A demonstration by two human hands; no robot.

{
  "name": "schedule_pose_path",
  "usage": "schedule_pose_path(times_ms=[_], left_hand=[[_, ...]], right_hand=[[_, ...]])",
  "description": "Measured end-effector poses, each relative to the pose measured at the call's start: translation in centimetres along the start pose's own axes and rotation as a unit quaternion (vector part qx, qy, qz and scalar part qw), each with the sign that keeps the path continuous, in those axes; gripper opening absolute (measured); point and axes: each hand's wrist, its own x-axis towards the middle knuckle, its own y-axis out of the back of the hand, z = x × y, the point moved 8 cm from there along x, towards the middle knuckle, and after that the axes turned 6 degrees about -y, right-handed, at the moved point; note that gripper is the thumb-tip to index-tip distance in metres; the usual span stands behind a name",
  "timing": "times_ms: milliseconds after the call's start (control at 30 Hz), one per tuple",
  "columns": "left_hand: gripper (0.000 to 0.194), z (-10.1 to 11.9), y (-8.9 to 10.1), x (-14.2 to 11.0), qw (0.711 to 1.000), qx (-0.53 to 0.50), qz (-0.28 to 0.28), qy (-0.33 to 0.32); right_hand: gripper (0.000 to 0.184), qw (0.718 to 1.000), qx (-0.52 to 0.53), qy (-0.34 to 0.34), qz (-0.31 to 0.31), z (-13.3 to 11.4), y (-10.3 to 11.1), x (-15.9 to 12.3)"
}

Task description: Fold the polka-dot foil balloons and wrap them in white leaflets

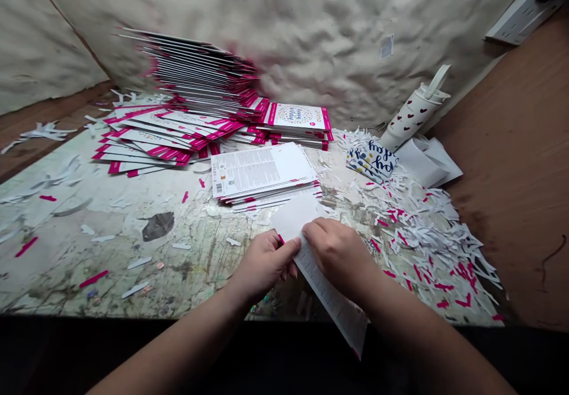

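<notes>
A white printed card sheet with pink edges [332, 300] is held between both hands near the table's front edge, one end hanging over it. My left hand [265, 262] pinches its left edge, fingers closed. My right hand [338, 251] lies curled over the sheet's middle, pressing on it. Just beyond the hands lies a small stack of the same printed sheets [262, 173], text side up.
A tall fanned pile of pink-edged cards [195, 96] stands at the back, with a flat pile [297, 121] to its right. Paper offcuts [427, 235] cover the right side. A heart-patterned cup [411, 116] leans by the wall. The worn table [111, 247] carries scattered scraps.
</notes>
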Motion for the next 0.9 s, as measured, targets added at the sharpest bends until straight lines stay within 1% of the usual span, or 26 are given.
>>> schedule_pose_path(times_ms=[67,100,133,167,200,233,267,300,333,367,400,433,467,500,533,567,600,633,667,700,733,767,800,833,867,900], left_hand=[[0.029,0.2,-0.1,-0.1,1.0,0.004,-0.001,-0.005],[0.028,0.3,-0.1,-0.1,1.0,0.005,0.002,-0.003],[0.027,0.3,0.0,-0.2,1.0,0.004,0.004,0.001],[0.026,0.4,0.2,-0.2,1.0,0.002,0.007,0.005],[0.025,0.4,0.3,-0.2,1.0,0.0,0.009,0.008],[0.024,0.5,0.5,-0.2,1.0,-0.001,0.011,0.01],[0.024,0.5,0.7,-0.2,1.0,-0.002,0.015,0.009],[0.023,0.6,0.9,-0.2,1.0,-0.002,0.023,0.007],[0.022,0.7,1.1,-0.2,0.999,-0.001,0.032,0.003],[0.021,0.8,1.2,-0.2,0.999,0.0,0.043,-0.003],[0.021,1.0,1.2,-0.3,0.999,0.0,0.05,-0.012],[0.022,1.3,0.9,-0.3,0.999,-0.001,0.048,-0.022],[0.024,1.6,0.6,-0.4,0.999,-0.001,0.035,-0.035],[0.028,2.2,0.2,-0.4,0.998,0.005,0.015,-0.053],[0.031,3.0,0.1,-0.5,0.996,0.022,0.002,-0.083],[0.036,4.2,0.4,-0.5,0.991,0.05,0.009,-0.127],[0.045,5.8,1.2,-0.7,0.978,0.087,0.038,-0.186],[0.058,7.7,2.3,-1.1,0.955,0.125,0.081,-0.256],[0.074,9.5,3.4,-1.7,0.925,0.156,0.122,-0.323],[0.086,11.1,4.2,-2.3,0.898,0.171,0.143,-0.38],[0.087,12.2,4.6,-2.7,0.881,0.181,0.132,-0.416],[0.075,12.9,4.6,-3.0,0.872,0.195,0.093,-0.439],[0.056,13.3,4.3,-3.3,0.862,0.223,0.044,-0.453],[0.038,13.2,4.0,-3.7,0.846,0.262,0.004,-0.465],[0.029,12.9,3.7,-4.3,0.82,0.311,-0.024,-0.481],[0.028,12.2,3.5,-5.0,0.786,0.364,-0.039,-0.498]], right_hand=[[0.015,0.999,-0.042,0.018,0.021,-0.8,0.1,0.2],[0.015,0.998,-0.053,0.017,0.034,-0.4,0.2,0.3],[0.014,0.997,-0.061,0.003,0.046,0.6,0.3,0.5],[0.014,0.995,-0.073,-0.028,0.058,2.3,0.5,0.7],[0.014,0.991,-0.089,-0.077,0.066,4.6,0.8,0.8],[0.014,0.982,-0.108,-0.14,0.073,7.2,1.2,0.6],[0.014,0.966,-0.129,-0.209,0.08,9.8,1.8,0.2],[0.015,0.95,-0.139,-0.266,0.087,11.8,2.5,-0.4],[0.017,0.943,-0.132,-0.29,0.098,12.7,3.1,-1.0],[0.024,0.951,-0.106,-0.275,0.097,12.4,3.3,-1.3],[0.035,0.968,-0.066,-0.226,0.088,11.0,3.3,-1.4],[0.05,0.986,-0.018,-0.149,0.071,8.7,3.1,-1.4],[0.064,0.996,0.027,-0.072,0.043,6.1,2.7,-1.5],[0.069,0.998,0.053,-0.028,0.036,3.9,2.7,-1.8],[0.066,0.997,0.068,-0.011,0.046,2.5,2.9,-2.0],[0.059,0.994,0.079,-0.014,0.069,1.7,3.4,-2.1],[0.051,0.99,0.094,-0.024,0.102,1.6,4.2,-2.1],[0.044,0.983,0.12,-0.028,0.136,1.9,5.1,-2.2],[0.04,0.973,0.156,-0.022,0.17,2.3,6.1,-2.4],[0.037,0.961,0.193,-0.006,0.2,2.8,7.1,-2.6],[0.035,0.948,0.222,0.015,0.23,3.3,8.0,-2.8],[0.033,0.937,0.235,0.031,0.256,3.7,8.7,-3.1],[0.032,0.932,0.231,0.043,0.278,4.0,9.1,-3.3],[0.031,0.931,0.214,0.054,0.29,3.9,9.0,-3.6],[0.031,0.935,0.19,0.069,0.291,3.7,8.5,-3.7],[0.031,0.942,0.162,0.088,0.282,3.1,7.6,-3.9]])
